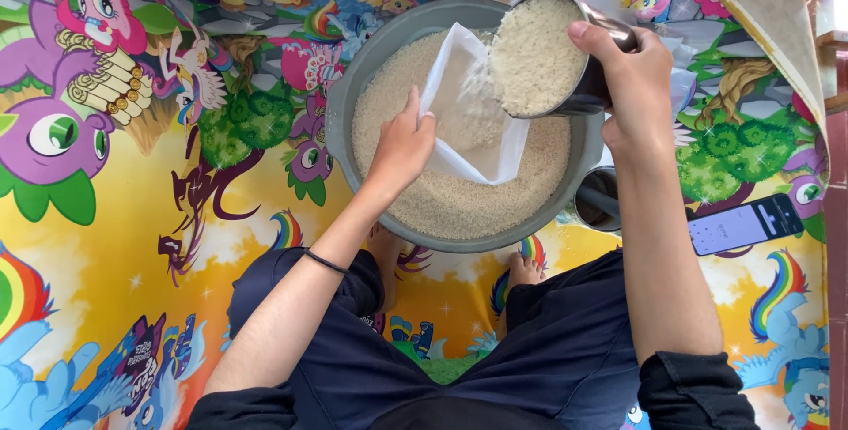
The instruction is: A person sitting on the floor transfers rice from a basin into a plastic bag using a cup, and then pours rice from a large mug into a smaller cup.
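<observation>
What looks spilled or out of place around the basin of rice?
Nothing stands out. Rice pours from the metal cup in the right hand into the clear bag that the left hand holds over the grey basin.

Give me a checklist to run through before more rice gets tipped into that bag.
1. Bag mouth held open by left hand: ok.
2. Cup gripped by right hand: ok.
3. Cup lip over the bag opening: ok.
4. Bag sits over the basin, so spills land in it: ok.
5. Room left in the bag: cannot tell.
6. Phone lies outside the basin: ok.
</observation>
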